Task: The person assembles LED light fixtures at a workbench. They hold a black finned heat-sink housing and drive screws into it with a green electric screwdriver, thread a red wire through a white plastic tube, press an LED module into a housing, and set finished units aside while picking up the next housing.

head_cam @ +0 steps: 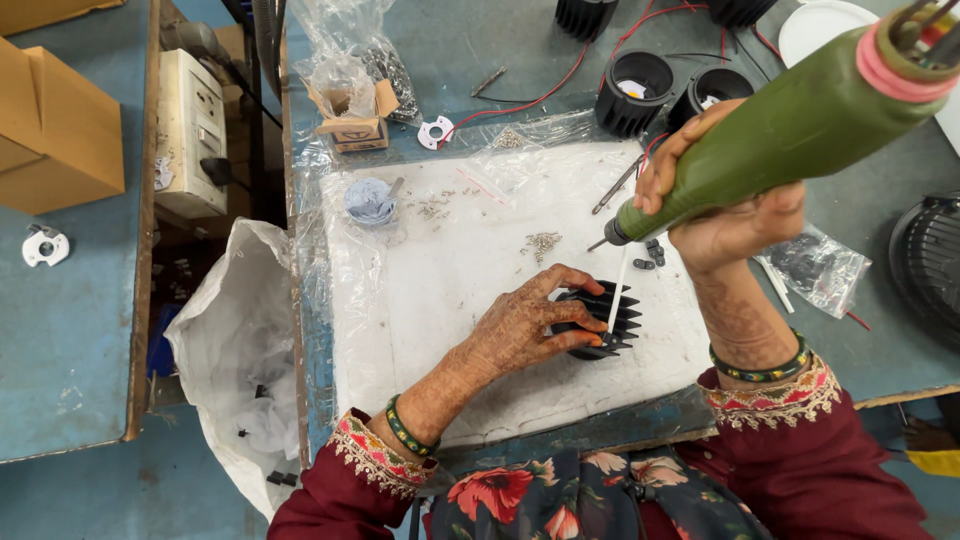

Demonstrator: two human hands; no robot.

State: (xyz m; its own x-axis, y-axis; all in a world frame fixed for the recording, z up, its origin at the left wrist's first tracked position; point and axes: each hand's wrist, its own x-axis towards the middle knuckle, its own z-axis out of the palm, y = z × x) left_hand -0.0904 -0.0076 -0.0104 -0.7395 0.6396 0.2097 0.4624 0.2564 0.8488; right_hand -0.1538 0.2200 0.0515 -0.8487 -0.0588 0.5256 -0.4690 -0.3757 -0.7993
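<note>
While our left hand (520, 325) clamps the black finned heat sink (605, 318), our right hand (715, 205) grips the green electric screwdriver (790, 130), its tip raised above; loose screws (543, 241) remain undriven.

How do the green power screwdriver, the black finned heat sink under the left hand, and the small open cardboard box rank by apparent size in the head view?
1. green power screwdriver, though nearness to the camera inflates it.
2. black finned heat sink and small cardboard box look alike; no ranking.

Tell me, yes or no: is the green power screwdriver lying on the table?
No. The right hand holds the green power screwdriver up above the black finned heat sink.
</note>
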